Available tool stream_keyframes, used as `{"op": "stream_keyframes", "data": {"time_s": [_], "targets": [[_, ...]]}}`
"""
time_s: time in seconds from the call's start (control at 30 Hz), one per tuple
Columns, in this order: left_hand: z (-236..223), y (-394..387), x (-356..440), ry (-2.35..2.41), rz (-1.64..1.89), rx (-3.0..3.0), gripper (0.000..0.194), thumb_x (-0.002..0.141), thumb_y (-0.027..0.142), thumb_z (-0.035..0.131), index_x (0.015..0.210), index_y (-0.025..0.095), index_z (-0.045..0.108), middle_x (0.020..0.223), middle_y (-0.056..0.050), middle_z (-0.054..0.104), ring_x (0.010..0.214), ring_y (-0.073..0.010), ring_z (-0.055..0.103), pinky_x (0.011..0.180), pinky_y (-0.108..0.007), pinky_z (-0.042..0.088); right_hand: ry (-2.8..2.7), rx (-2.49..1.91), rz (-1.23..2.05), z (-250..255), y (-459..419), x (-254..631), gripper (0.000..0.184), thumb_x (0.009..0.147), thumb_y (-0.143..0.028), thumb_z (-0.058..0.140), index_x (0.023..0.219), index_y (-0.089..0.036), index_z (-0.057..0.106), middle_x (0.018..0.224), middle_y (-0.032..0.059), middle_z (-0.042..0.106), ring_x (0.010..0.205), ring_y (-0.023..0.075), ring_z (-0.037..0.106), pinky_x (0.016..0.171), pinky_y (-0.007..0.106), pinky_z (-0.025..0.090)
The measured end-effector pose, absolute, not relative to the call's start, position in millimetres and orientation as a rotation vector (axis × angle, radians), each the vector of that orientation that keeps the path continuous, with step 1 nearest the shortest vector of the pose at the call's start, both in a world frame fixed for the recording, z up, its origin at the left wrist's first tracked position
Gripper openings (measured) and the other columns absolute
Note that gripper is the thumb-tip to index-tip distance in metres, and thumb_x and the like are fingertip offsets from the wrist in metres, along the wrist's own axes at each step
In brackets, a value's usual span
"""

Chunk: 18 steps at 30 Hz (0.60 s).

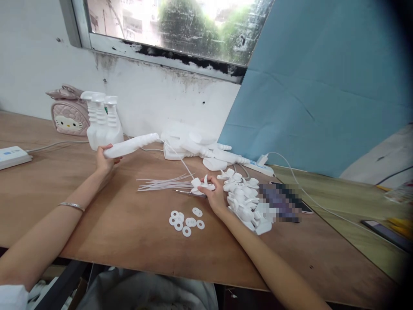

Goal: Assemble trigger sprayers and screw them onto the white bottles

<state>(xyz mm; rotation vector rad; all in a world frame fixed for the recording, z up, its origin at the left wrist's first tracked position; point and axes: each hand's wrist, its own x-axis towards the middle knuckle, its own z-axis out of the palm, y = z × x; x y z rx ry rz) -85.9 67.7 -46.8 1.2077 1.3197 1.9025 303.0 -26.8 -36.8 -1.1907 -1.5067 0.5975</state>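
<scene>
My left hand [106, 161] is closed round the base of a white plastic spray bottle [130, 145], which lies tilted just above the wooden table [129, 232], neck pointing right. My right hand [213, 194] pinches a white trigger spray head [201, 185] at the end of a bundle of thin white dip tubes [163, 184]. A pile of white trigger heads [247, 200] lies just right of that hand. Several white ring washers [187, 221] are scattered in front of it.
Three upright spray bottles [101, 120] and a pink cartoon-cat bag [69, 114] stand at the back left. More white bottles [193, 144] lie by the wall. Power strips [13, 156] [258, 167], a cable, a phone [287, 200] and a blue panel [322, 86] lie right.
</scene>
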Motion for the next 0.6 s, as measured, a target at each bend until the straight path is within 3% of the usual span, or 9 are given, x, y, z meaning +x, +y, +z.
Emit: {"op": "stream_keyframes", "data": {"time_s": [0.1,0.17,0.27,0.37,0.5,0.6], "targets": [[-45,67,-86,1.294,1.937,1.288,0.055,0.05,0.026,0.069,0.096,0.016,0.042,0.13,-0.007,0.033,0.105,-0.03,0.045,0.064,-0.035,0.047,-1.522,-1.225,0.574,-36,-27,303,0.021,0.062,-0.03,0.061,0.079,-0.02,0.055,0.076,-0.0014,0.058,0.068,0.0168,0.054,0.066,0.028,0.04],[-44,66,-86,1.319,1.949,1.409,0.051,0.053,0.028,0.067,0.096,0.015,0.043,0.128,-0.006,0.037,0.113,-0.0322,0.036,0.067,-0.036,0.047,-1.514,-1.246,0.517,-35,-26,303,0.026,0.06,-0.028,0.062,0.084,-0.02,0.053,0.079,-0.0005,0.059,0.072,0.0179,0.055,0.068,0.029,0.041],[-41,64,-85,1.358,1.957,1.568,0.048,0.055,0.027,0.067,0.095,0.013,0.045,0.127,-0.008,0.04,0.113,-0.0315,0.038,0.067,-0.035,0.048,-1.46,-1.268,0.42,-34,-26,301,0.038,0.059,-0.025,0.064,0.093,-0.021,0.05,0.084,0.0014,0.06,0.076,0.0193,0.056,0.072,0.032,0.042],[-37,61,-82,1.347,1.955,1.649,0.042,0.055,0.018,0.066,0.093,0.012,0.047,0.126,-0.011,0.043,0.112,-0.0301,0.041,0.069,-0.034,0.049,-1.392,-1.163,0.542,-35,-25,299,0.044,0.058,-0.025,0.066,0.098,-0.022,0.046,0.087,0.0017,0.061,0.077,0.0187,0.058,0.072,0.033,0.044],[-33,57,-70,1.293,1.935,1.763,0.037,0.057,0.01,0.062,0.092,0.013,0.049,0.124,-0.011,0.046,0.112,-0.0269,0.043,0.081,-0.038,0.045,-1.262,-0.962,0.896,-39,-22,296,0.038,0.063,-0.026,0.064,0.095,-0.024,0.043,0.088,0.0004,0.062,0.08,0.0164,0.06,0.069,0.03,0.047],[-30,51,-49,1.218,1.915,1.844,0.036,0.059,0.007,0.058,0.094,0.014,0.049,0.124,-0.012,0.046,0.112,-0.0245,0.044,0.089,-0.039,0.04,-1.195,-0.966,0.986,-41,-23,293,0.034,0.064,-0.026,0.063,0.093,-0.024,0.047,0.087,-0.001,0.062,0.077,0.0147,0.06,0.066,0.028,0.048]]}}
